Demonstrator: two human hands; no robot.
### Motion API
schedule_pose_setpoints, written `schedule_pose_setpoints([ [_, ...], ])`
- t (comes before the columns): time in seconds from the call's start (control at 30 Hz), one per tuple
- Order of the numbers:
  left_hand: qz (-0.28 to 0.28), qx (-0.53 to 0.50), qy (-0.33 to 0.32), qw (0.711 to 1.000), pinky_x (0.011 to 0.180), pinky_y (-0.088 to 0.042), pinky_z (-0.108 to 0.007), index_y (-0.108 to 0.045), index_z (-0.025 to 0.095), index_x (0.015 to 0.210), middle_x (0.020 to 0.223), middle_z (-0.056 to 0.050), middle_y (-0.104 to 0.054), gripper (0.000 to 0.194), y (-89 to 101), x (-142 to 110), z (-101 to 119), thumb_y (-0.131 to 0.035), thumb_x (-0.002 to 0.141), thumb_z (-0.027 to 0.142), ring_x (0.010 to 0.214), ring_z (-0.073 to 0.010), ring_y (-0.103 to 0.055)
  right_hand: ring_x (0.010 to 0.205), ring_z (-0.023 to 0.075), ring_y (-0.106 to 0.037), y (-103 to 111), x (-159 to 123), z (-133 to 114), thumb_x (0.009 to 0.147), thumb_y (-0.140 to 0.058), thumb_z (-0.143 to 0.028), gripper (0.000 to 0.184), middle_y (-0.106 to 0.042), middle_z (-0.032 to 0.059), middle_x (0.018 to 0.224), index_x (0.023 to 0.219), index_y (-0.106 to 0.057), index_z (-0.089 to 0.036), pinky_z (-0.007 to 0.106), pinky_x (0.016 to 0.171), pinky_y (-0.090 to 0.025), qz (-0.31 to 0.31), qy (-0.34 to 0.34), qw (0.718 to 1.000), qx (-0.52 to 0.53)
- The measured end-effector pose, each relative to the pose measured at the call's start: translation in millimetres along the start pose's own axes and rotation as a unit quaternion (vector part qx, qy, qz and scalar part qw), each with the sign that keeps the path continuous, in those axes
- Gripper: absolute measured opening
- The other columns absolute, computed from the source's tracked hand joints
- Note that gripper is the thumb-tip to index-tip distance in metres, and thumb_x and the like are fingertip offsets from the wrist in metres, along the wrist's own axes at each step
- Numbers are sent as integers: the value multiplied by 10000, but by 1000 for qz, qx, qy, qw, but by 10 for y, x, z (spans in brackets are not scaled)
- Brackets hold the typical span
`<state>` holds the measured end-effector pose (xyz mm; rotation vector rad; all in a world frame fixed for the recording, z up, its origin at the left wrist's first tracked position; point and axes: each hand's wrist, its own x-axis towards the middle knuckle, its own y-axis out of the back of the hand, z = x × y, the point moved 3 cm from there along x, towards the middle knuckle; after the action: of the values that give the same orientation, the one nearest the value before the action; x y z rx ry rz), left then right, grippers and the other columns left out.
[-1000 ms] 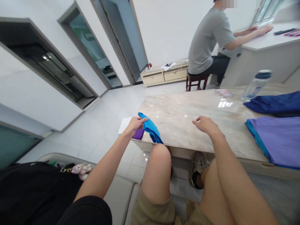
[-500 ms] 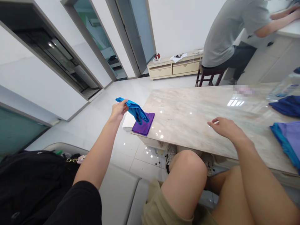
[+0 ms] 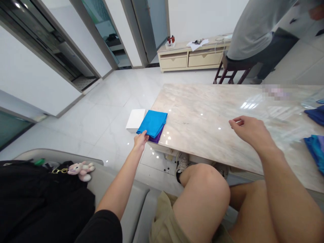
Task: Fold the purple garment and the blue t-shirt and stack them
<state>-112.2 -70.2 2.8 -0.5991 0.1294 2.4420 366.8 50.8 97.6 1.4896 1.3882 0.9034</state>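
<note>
A folded bright blue cloth (image 3: 153, 123) lies over a folded purple cloth (image 3: 159, 136) at the left end of the marble-topped table (image 3: 197, 121). My left hand (image 3: 141, 139) pinches the near edge of the blue cloth, just off the table's corner. Only a strip of the purple cloth shows below it. Over the right part of the table hovers my right hand (image 3: 246, 130), fingers loosely curled and thumb a little apart, with nothing in it. More folded cloth in blue and purple (image 3: 314, 152) and a navy cloth (image 3: 316, 114) lie at the right edge.
A white box (image 3: 135, 118) stands beyond the table's left end. Across the room are a low cabinet (image 3: 192, 60) and a person in grey (image 3: 255, 33) on a dark stool (image 3: 233, 67). A black bag (image 3: 43, 202) with a plush charm (image 3: 81, 169) rests on the seat to my left.
My left hand has brought the blue cloth down onto the purple one, where it now lies flat instead of hanging. The right hand stays above the table. The view has shifted.
</note>
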Motion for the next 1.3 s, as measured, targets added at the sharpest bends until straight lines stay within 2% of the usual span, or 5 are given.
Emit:
schedule_pose_setpoints([
  [0.43,-26,204,-39,978,821,-592,-365,-623,215,770,720,-62,-727,358,467,-251,-217,-882,839,453,794,-249,-764,1019,346,-750,-75,-72,-282,1011,-591,-481,320,-835,125,1076,1070,-788,-234,417,837,-546,-1,23,999,-27],
  [0.6,-73,482,-366,793,1145,-498,-420,-752,250,1206,1268,-134,-798,324,145,-147,298,-549,1060,454,1248,-293,-725,996,339,-753,-146,-102,-285,1018,-595,-496,306,-831,110,1059,1067,-780,-257,414,801,-548,-10,39,999,-37],
  [0.73,-164,558,-439,685,1385,-212,-496,-648,227,1557,1705,-146,-552,539,-137,81,230,-493,1084,434,1619,-312,-452,951,324,-754,-240,-63,-258,1001,-616,-481,283,-830,106,1032,1068,-777,-259,412,805,-560,-42,60,997,-32],
  [1.0,-164,622,-428,634,1411,-40,-559,-486,330,1717,1838,-67,-342,622,10,260,-274,-389,1123,487,1738,-278,-224,954,328,-763,-299,-92,-300,1015,-606,-509,308,-835,101,1056,1102,-785,-273,412,784,-559,-47,69,995,-48],
  [1.3,-130,664,-433,595,1398,-148,-632,-430,270,1747,1851,-78,-305,641,-510,651,-135,-330,1148,473,1727,-307,-251,1037,297,-768,-324,-212,-672,1081,-586,-445,334,-838,86,1103,1232,-789,-227,349,774,-514,-86,105,990,-33],
])
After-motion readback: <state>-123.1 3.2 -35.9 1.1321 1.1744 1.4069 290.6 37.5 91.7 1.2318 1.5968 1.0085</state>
